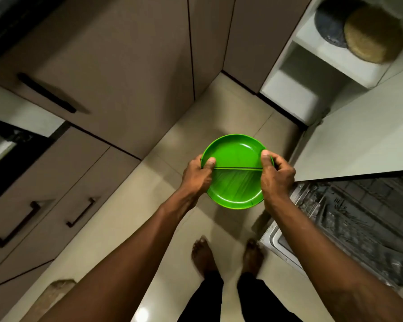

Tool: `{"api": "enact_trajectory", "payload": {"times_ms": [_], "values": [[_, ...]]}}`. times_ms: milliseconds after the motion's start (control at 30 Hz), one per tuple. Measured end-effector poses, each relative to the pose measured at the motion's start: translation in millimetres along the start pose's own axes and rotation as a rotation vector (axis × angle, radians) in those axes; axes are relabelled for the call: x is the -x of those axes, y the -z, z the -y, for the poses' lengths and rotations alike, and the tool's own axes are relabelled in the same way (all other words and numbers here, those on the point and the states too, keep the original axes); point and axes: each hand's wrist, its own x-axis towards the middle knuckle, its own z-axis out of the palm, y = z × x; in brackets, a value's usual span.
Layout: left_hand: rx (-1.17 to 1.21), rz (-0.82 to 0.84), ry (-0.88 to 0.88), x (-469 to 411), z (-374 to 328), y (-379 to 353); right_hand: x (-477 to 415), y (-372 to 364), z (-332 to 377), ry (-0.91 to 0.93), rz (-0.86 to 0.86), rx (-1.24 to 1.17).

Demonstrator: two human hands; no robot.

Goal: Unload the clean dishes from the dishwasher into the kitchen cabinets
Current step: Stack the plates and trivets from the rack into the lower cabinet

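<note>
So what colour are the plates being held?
The plates are plain bright green, clearest in the head view.

OCCLUDED: fingers of left hand (pixel 197 176) and right hand (pixel 278 176) hidden behind green plates (pixel 235 154), thumbs only visible | BLURRED: dishwasher rack (pixel 358 217), contents unreadable, cut by right edge | SHELF: blue round item (pixel 328 24) partly covered by tan round item (pixel 372 33), both blurred | FEET (pixel 204 254): motion-blurred

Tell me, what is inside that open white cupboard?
Inside the cupboard, one shelf holds a dark blue round thing, partly covered by a tan woven one. The blue one's right part and the shelves' depths are hidden.
</note>
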Motion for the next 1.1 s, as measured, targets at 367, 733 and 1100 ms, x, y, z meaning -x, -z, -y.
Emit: {"api": "enact_trajectory", "payload": {"times_ms": [367, 733, 1100], "values": [[0.053, -0.001, 0.084, -59.9, -53.9, -25.1, -69.8, -15.6, 7.4, -0.067, -0.034, 0.048], [-0.046, 0.091, 0.064, -184.6, -86.7, -129.8, -189.2, -21.8, 19.8, -0.145, -0.26, 0.143], [-0.327, 0.251, -0.126, -322.9, -135.4, -191.8, -318.9, -81.9, -45.4, -0.143, -0.418, 0.167]]}}
